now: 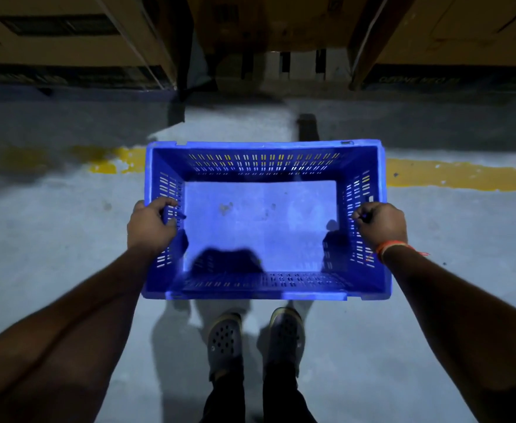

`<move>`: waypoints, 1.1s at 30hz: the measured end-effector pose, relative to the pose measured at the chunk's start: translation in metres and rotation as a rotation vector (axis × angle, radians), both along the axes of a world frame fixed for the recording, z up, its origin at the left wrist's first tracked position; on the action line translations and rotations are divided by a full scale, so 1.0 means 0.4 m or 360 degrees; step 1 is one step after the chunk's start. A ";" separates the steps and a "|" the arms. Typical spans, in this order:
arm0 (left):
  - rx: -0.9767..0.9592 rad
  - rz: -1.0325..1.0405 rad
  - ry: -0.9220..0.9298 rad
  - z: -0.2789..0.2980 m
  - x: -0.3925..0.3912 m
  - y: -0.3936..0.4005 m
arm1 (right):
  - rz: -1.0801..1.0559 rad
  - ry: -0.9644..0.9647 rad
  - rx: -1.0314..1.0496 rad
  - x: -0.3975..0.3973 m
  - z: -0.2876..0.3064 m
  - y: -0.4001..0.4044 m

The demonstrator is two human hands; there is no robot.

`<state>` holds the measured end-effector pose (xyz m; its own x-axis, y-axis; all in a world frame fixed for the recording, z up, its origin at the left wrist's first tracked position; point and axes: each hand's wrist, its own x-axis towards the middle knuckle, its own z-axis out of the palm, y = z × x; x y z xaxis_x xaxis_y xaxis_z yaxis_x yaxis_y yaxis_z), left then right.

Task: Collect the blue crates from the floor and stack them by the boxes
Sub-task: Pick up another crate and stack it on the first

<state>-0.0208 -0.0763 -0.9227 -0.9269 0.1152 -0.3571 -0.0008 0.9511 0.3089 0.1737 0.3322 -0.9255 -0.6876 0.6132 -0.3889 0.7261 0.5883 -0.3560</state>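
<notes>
Between two outstretched bare arms, seen from above, a blue crate is held level over a grey concrete floor. Every place below is given relative to that crate.

On its left short wall, the left hand is clamped over the rim, fingers curled inward through the slotted side and closed on the plastic. Across the middle, the crate is empty, its flat bottom showing only faint smudges. Its long axis runs side to side across the person's body, so the long walls face toward and away from the person. On the right short wall, the right hand grips the rim the same way, fingers closed on the crate; an orange wristband sits just behind it. Both hands look equally near, one at each end.

Directly beneath the crate's near long wall, two feet in dark clogs stand on the floor. Passing behind the crate, a yellow painted line crosses the floor from left to right. Well beyond its far wall, cardboard boxes stand in dim light.

Judging by this, the crate is being carried, and the boxes lie straight ahead, past the far long wall.
</notes>
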 end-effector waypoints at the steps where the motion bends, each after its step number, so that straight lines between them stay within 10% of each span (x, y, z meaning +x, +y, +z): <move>1: 0.0004 -0.0009 -0.0002 0.003 0.010 -0.005 | -0.0005 0.0001 -0.0006 -0.001 0.001 0.000; 33: 0.0181 -0.0057 0.0078 -0.051 0.021 -0.069 | -0.0025 -0.0159 0.0325 0.014 -0.020 -0.049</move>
<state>-0.0123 -0.1039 -0.9431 -0.9375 0.1860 -0.2940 0.0506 0.9090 0.4136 0.1791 0.3124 -0.9334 -0.6415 0.6965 -0.3214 0.7614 0.6292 -0.1562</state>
